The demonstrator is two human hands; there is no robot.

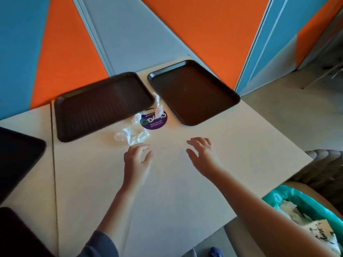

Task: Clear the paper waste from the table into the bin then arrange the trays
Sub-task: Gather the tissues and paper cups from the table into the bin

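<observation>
On table: four trays, two crumpled papers; both hands wide, empty.

1. Left hand & right hand over table, side by side, apart, nothing held.
2. Just beyond left fingertips: crumpled paper on table, fingertips at its near edge.
3. Further beyond, slightly right of left hand: round sticker on table, w/ second paper scrap lying partly on it.
4. Beyond & left of left hand: left tray, near edge just beside crumpled paper.
5. Beyond right hand: right tray; sticker between the 2 trays.
6. Far left of left hand: two more trays at table edge, partly cut off.
7. Right of & nearer than right hand, off table: bin w/ paper inside.
</observation>
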